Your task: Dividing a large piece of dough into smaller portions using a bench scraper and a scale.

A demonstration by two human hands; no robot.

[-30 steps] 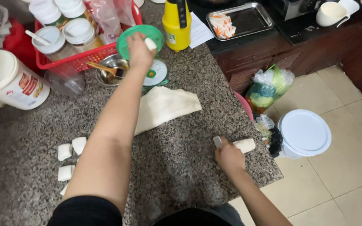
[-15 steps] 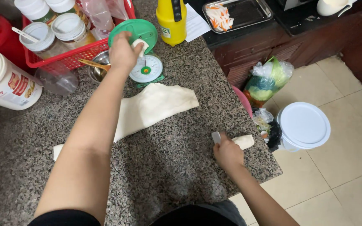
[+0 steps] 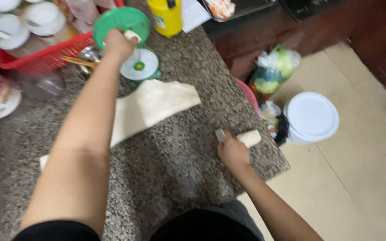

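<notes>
My left hand reaches far across the granite counter and holds a small piece of dough over the green pan of a kitchen scale, whose white dial faces up. A flat sheet of rolled dough lies mid-counter, partly under my left arm. My right hand rests near the counter's right edge, gripping a dough scraper with a pale handle and a metal blade.
A red basket with white lidded tubs stands at the back left, a yellow bottle behind the scale, a metal bowl beside it. On the floor stand a white lidded bucket and bags.
The view has swung left and closer. My left hand has drawn back slightly from the scale pan with the dough piece. The right hand stays on the scraper.
</notes>
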